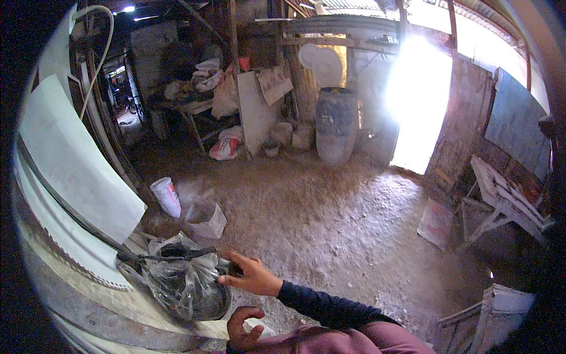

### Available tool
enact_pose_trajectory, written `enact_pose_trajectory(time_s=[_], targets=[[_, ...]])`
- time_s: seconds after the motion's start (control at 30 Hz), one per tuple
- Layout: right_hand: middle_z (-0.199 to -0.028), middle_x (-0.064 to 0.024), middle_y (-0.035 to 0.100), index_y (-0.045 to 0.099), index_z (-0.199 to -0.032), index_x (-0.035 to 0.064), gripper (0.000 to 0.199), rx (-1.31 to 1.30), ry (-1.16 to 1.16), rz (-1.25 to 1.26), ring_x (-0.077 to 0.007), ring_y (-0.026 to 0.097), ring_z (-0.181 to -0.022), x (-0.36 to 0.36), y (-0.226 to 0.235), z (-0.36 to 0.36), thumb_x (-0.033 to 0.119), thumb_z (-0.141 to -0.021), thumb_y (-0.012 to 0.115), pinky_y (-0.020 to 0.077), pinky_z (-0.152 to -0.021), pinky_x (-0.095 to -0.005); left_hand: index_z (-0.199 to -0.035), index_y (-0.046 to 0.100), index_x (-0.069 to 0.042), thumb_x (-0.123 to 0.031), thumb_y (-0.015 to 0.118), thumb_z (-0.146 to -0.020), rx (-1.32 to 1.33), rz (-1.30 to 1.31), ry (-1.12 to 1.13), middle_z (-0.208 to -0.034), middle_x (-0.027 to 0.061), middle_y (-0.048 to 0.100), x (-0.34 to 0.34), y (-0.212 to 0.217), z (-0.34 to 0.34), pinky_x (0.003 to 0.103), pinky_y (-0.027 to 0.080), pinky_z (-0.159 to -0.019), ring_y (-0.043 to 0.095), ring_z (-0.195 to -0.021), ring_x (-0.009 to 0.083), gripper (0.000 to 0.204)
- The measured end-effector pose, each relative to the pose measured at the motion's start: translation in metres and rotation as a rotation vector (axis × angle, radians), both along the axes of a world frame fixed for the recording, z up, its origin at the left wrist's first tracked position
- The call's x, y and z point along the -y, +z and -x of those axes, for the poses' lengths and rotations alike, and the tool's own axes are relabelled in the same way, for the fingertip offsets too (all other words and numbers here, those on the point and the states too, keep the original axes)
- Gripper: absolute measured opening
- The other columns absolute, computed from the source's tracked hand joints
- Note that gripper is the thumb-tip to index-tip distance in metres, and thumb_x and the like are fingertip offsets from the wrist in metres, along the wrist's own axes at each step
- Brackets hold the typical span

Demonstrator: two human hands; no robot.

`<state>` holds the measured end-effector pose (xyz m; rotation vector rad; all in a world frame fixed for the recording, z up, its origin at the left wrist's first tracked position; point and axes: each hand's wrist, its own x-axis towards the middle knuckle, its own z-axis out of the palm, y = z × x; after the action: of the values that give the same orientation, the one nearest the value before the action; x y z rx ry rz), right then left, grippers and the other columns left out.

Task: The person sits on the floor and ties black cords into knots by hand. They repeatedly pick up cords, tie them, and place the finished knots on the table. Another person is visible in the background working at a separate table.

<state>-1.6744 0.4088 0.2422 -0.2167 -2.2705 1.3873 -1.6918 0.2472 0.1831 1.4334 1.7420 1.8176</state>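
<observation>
My right hand point(252, 276), in a dark sleeve, reaches in from the right to the edge of a crumpled clear plastic bag point(187, 277). Its thumb and fingers curve around a small dark piece beside the bag, whose kind I cannot make out. The plastic lies in and over a round dark basin point(219, 308). A thin black rod point(177, 256) runs across the top of the bag. Closer to me, my left hand point(243, 329) hangs beside the basin, its fingers loosely curled and apart from the thumb, with nothing between them.
Pale curved sheets point(76, 159) stand along my left. A white sack-like container point(166, 197) and an open pale box point(207, 221) sit on the dirt floor point(306, 218). Farther off are a blue barrel point(336, 125), sacks point(227, 143) and a bright doorway. A wooden stand point(501, 197) is at right.
</observation>
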Motion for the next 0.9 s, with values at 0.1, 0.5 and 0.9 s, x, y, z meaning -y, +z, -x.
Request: enact_pose_trajectory(time_s=[0.1,0.5,0.9], targets=[[-0.071,-0.0021,0.039,0.045,-0.086,0.0018,0.031,-0.128,0.014,0.179,-0.0084,0.035,-0.068,0.004,-0.011,-0.013,0.032,-0.089,0.047,0.0348,-0.059,-0.0244,-0.096,0.054,0.0,-0.046,0.067,-0.068,0.245,-0.061,-0.003,-0.094,0.013,0.056,-0.008,-0.015,-0.001,0.035,0.046,-0.071,0.057,-0.082,0.0235,0.055],[-0.059,-0.005,0.047,0.052,-0.074,0.0006,0.039,0.323,-0.439,0.364,-0.0122,0.041,-0.056,-0.007,-0.123,-0.186,0.033,-0.092,0.039,0.0385,-0.055,-0.0268,-0.107,0.044,-0.004,-0.038,0.064,-0.074,0.388,-0.191,-0.251,-0.104,0.0118,0.049,-0.087,-0.011,-0.025,0.038,0.038,-0.083,0.049,-0.095,0.0226,0.052],[-0.06,-0.01,0.052,0.057,-0.083,0.0021,0.034,0.211,-0.806,0.043,-0.0193,0.051,-0.054,-0.001,-0.17,-0.238,0.032,-0.09,0.042,0.0415,-0.053,-0.0302,-0.092,0.043,-0.003,-0.051,0.04,-0.084,0.651,-0.768,-0.539,-0.066,0.0084,0.046,-0.143,0.037,-0.084,0.025,0.038,-0.038,0.047,-0.049,0.0164,0.048]])
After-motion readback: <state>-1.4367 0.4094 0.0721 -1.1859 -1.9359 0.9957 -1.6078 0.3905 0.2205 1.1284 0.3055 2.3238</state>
